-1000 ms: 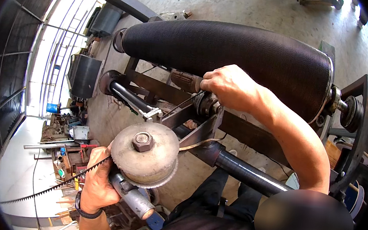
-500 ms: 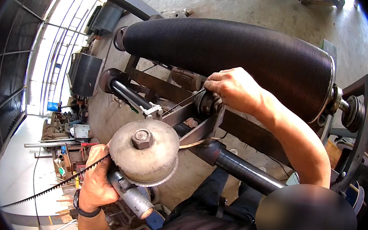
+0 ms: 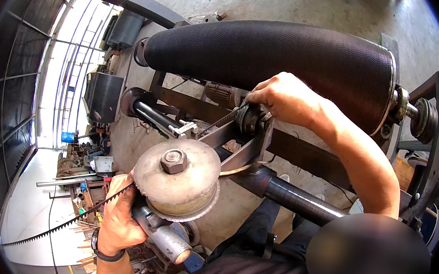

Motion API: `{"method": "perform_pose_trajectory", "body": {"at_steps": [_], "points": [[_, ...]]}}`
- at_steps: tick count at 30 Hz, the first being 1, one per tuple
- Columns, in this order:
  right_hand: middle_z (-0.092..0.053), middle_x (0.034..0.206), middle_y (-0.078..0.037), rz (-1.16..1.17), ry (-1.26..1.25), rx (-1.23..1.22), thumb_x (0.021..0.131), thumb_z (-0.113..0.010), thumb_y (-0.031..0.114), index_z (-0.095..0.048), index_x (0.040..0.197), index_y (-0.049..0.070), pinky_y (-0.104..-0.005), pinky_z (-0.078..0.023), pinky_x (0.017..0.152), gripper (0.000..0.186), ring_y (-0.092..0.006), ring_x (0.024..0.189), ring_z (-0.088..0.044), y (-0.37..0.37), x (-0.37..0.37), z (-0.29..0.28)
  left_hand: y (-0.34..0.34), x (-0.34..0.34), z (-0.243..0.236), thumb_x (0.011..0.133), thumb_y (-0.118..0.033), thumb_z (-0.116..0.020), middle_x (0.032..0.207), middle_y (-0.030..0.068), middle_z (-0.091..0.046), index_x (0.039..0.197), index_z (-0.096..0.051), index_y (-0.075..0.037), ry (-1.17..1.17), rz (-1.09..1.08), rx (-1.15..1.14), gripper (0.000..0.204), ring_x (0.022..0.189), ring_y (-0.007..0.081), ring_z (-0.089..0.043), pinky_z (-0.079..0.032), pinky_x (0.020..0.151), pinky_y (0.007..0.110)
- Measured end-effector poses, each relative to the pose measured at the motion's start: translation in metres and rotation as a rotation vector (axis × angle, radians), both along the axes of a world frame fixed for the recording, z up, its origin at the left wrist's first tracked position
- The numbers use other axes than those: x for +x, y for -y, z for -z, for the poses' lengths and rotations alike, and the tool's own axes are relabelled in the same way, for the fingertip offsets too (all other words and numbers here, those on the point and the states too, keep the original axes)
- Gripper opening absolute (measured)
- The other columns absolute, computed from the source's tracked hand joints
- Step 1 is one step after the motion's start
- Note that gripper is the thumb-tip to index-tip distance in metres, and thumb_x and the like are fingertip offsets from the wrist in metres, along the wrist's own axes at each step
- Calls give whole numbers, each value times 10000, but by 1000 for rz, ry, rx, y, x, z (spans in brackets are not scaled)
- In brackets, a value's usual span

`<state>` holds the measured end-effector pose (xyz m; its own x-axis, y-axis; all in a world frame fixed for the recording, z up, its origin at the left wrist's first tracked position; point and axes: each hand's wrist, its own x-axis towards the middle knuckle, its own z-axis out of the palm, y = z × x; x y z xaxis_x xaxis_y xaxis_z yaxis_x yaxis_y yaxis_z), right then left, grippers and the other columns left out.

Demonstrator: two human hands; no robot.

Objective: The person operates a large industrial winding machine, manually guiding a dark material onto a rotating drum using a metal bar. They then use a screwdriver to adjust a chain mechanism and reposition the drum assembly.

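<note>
My left hand (image 3: 119, 220) is closed round a black toothed belt (image 3: 68, 225), beside a round metal wheel (image 3: 175, 156) with a large hex nut at its centre. From that hand the belt runs off toward the lower left. My right hand (image 3: 286, 98) reaches across, its fingers pinched on a black toothed belt at the top of a small dark pulley (image 3: 250, 120). That belt stretches down-left toward the wheel, which hides part of its path. Below the wheel juts a grey metal tube (image 3: 169, 243).
A long black ridged roller (image 3: 275, 52) lies beyond my hands on a dark steel frame (image 3: 307, 158). A motor (image 3: 223, 94) sits under it. Nearer me runs a dark shaft (image 3: 303, 200). Grooved pulleys (image 3: 426, 121) stand at the right end. Tools and scrap (image 3: 85, 182) clutter the left.
The view has shifted slightly. Both hands keep their holds, with little visible movement relative to the wheel and the small pulley.
</note>
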<state>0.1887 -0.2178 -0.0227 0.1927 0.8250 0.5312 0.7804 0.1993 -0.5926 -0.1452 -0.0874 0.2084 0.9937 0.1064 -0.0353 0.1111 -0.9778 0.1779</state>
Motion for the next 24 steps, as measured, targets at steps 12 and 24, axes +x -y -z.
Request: {"method": "perform_pose_trajectory", "body": {"at_steps": [12, 24], "points": [[-694, 828, -98, -29, 386, -78, 723, -717, -2, -714, 865, 23, -389, -588, 821, 143, -288, 865, -700, 7, 4, -17, 19, 1, 1, 594, -76, -784, 1264, 163, -652, 1580, -384, -93, 20, -21, -47, 1064, 1059, 365, -604, -466, 944, 477], [-722, 829, -149, 65, 285, 75, 772, -689, 52, -710, 849, 16, -416, -603, 764, 88, -328, 839, -736, 22, -7, 9, 22, 7, -3, 620, -89, -772, 1385, 179, -611, 1596, -359, -134, 36, 65, -30, 1062, 1050, 393, -621, -471, 948, 472]]}}
